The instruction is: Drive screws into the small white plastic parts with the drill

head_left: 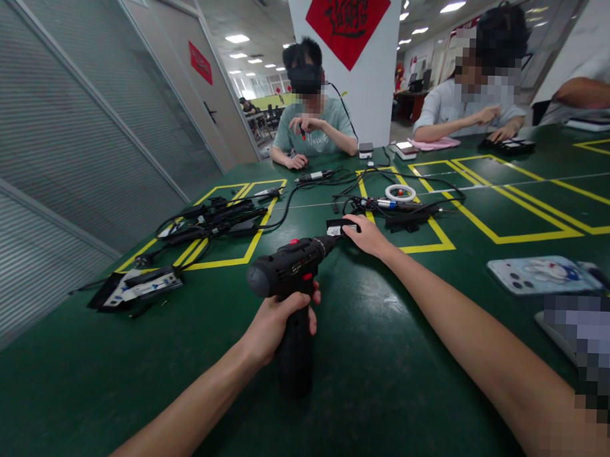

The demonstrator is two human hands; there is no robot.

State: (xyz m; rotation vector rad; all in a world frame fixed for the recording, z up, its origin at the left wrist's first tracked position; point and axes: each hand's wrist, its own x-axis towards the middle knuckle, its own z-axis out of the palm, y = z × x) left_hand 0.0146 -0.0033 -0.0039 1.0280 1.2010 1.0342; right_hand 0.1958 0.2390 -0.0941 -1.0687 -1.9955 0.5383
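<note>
Left hand (276, 317) fingers (314, 299) wrapped tight round the grip of a black drill (288, 271), held upright over the counter (380, 364), nose pointing away and right. Right hand (367, 234) fingers (350, 223) curled at the drill's chuck, touching a small black card (338, 228) with a white label. Cannot tell whether they grip the chuck or the card. Phone (538, 273) lies flat, off to the right. Packets (133, 286) lie near the left edge, with black cables (210, 218) tangled beyond them inside yellow tape lines. White ring (400, 192) sits past the right hand. A person (313, 122) sits opposite, hands raised.
</note>
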